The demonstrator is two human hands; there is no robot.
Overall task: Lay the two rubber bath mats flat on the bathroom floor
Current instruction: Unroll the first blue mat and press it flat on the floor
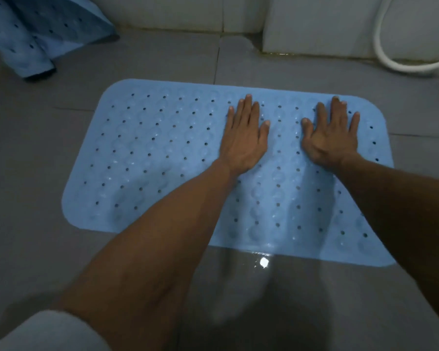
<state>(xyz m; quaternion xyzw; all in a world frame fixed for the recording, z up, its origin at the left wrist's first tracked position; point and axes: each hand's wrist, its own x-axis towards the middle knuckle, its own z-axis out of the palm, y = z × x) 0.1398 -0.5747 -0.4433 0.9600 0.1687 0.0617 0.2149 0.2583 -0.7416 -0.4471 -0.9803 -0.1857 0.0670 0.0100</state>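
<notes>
Flat mat (162, 153): a blue rubber mat with rows of small holes. It lies flat on the gray tile floor (36, 173), in the middle of the scene.
Left hand (245, 138): palm down on the far right part of the flat mat. Its fingers (246, 107) are straight, close together and point far. It holds nothing.
Right hand (332, 138): palm down on the flat mat, just right of the left hand. The hands do not touch. Its fingers are straight and spread a little apart.
Second mat (36, 34): blue with holes too. It is far left, well apart from the flat mat. It is bent and stands up, not flat.
Hose (385, 57): white, far right, by the white wall (314, 21).
Wet spot (264, 262): shiny, on the floor at the flat mat's near edge.
</notes>
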